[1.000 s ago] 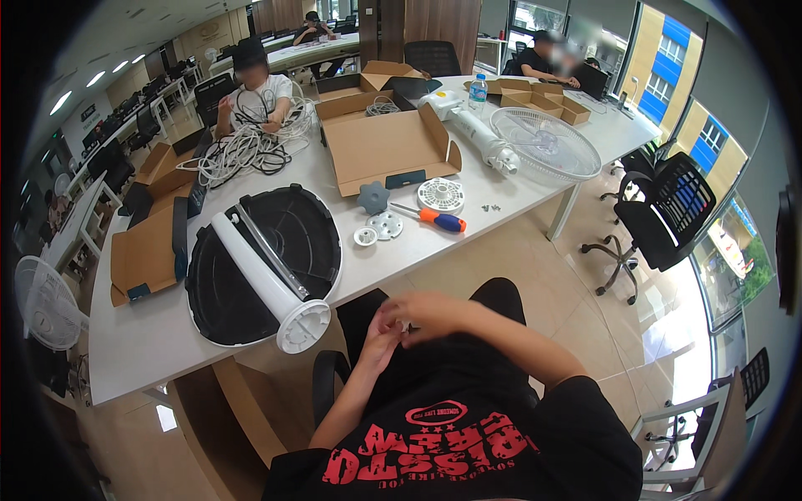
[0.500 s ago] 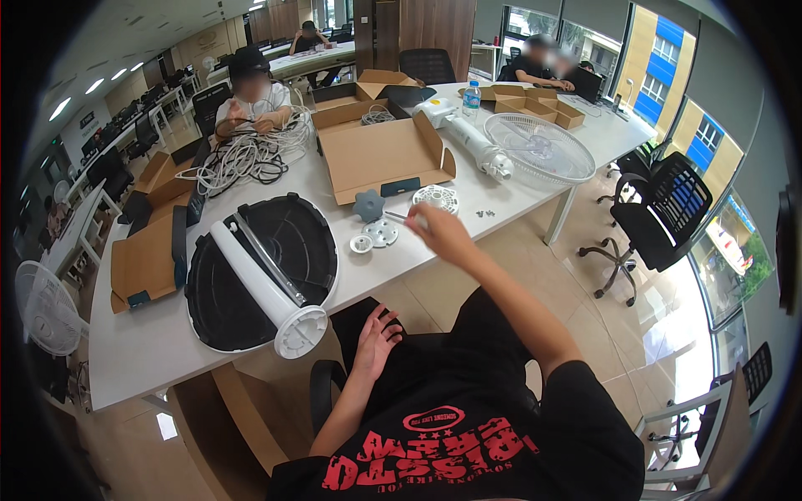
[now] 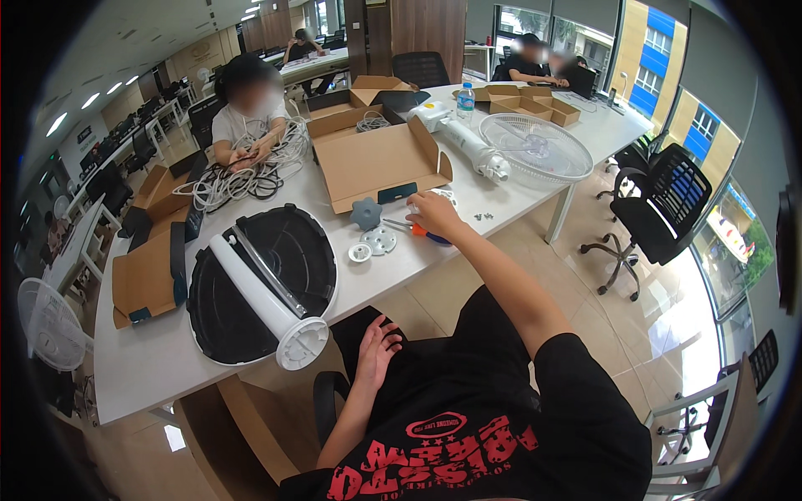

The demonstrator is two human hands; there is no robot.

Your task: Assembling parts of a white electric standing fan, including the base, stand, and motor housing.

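My right hand (image 3: 436, 215) is stretched over the table, thumb and forefinger apart, above a white round slotted part (image 3: 452, 197) that it mostly covers. Just below the palm lies a screwdriver (image 3: 419, 230) with an orange and blue handle, its shaft pointing left. Near its tip are a grey lobed knob (image 3: 366, 214), a pale disc with holes (image 3: 380, 241) and a small white round cap (image 3: 359, 252). My left hand (image 3: 378, 349) rests above my lap, palm turned up, fingers loosely spread, holding nothing.
A white tube with a flanged end (image 3: 302, 342) and a metal pole (image 3: 267, 271) lie across a black base (image 3: 213, 292). Open cardboard boxes (image 3: 376, 163), a fan body (image 3: 472, 146), wire grille (image 3: 535, 146), bottle (image 3: 465, 100) and screws (image 3: 484, 217) are beyond. Someone opposite handles cables (image 3: 251, 179).
My right hand has shifted a little away from me, off the screwdriver, whose handle now shows. My left hand stays in place. The person opposite has lowered their hands to the cables.
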